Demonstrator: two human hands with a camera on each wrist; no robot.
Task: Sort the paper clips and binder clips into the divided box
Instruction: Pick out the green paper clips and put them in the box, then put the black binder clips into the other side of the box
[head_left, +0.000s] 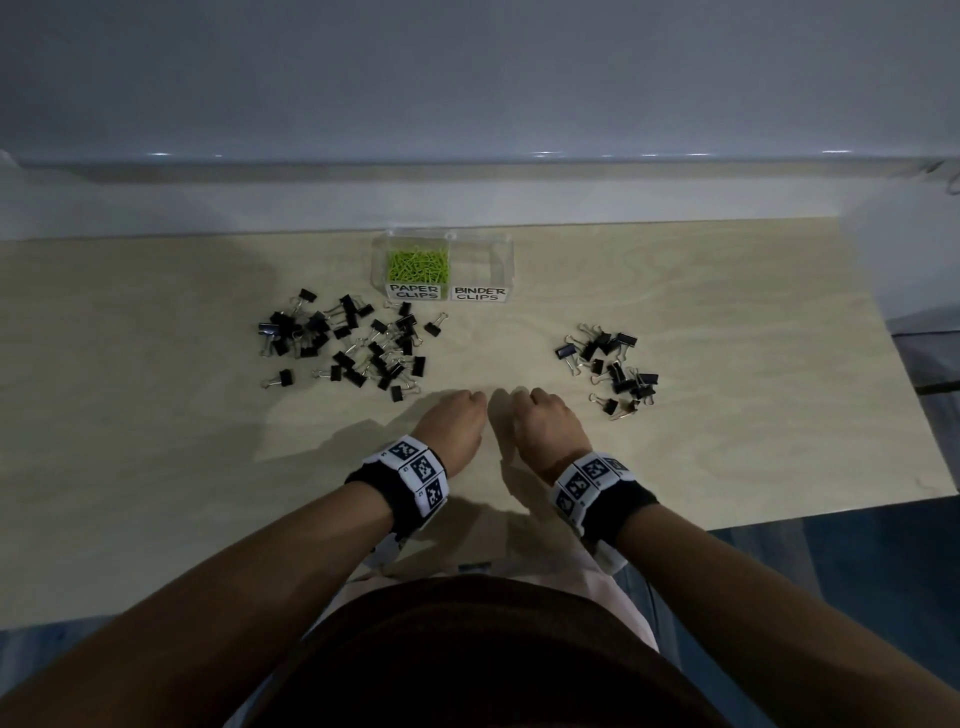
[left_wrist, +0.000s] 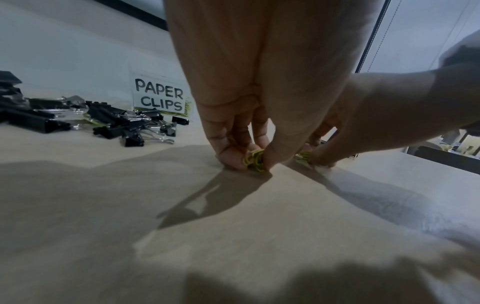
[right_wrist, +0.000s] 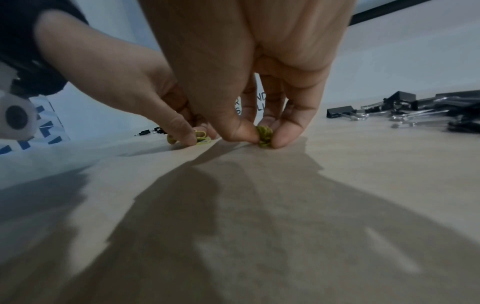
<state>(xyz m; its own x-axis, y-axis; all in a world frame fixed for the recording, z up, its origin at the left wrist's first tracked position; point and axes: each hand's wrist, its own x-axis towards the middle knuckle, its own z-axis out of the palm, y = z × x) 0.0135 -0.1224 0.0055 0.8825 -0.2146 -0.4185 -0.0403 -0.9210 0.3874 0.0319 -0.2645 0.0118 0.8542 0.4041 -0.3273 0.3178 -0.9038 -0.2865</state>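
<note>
My left hand (head_left: 460, 410) and right hand (head_left: 535, 410) sit side by side on the wooden table (head_left: 727, 291), fingertips down. The left hand (left_wrist: 253, 162) pinches a small bunch of green paper clips (left_wrist: 255, 160) against the tabletop. The right hand (right_wrist: 262, 137) pinches another green bunch (right_wrist: 264, 136). A clear divided box (head_left: 509, 260) stands at the back centre. Its compartment labelled PAPER CLIPS holds green paper clips (head_left: 417, 266); the one labelled BINDER CLIPS (head_left: 480, 294) looks empty. Black binder clips lie in a big pile on the left (head_left: 345, 343) and a smaller pile on the right (head_left: 613, 371).
The table's right edge (head_left: 904, 395) lies just past the smaller pile. A pale wall (head_left: 467, 197) rises behind the box. Bare wood shows between the two piles and in front of my hands.
</note>
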